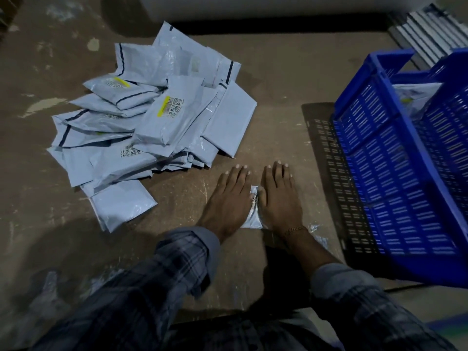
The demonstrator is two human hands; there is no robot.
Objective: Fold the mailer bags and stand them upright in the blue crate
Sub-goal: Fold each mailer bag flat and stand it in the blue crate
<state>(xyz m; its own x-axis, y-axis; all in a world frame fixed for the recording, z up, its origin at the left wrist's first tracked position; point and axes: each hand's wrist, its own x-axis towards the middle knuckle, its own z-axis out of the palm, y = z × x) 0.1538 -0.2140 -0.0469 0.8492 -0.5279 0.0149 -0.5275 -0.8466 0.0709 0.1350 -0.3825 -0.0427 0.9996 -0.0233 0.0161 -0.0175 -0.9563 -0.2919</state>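
A grey mailer bag (253, 211) lies flat on the brown table in front of me, mostly hidden under my hands. My left hand (229, 198) and my right hand (278, 198) press down on it side by side, fingers straight and palms flat. Only a narrow strip of the bag shows between them, plus a corner by my right wrist. A loose pile of several grey mailer bags (152, 117) with barcode labels sits to the far left. The blue crate (395, 178) stands at the right, with at least one bag (415, 97) upright inside.
A dark perforated lid or tray (329, 173) lies flat beside the crate's left wall. Grey metal bars (425, 34) sit at the back right. A white surface (253, 6) runs along the far edge. The table's near edge is by my sleeves.
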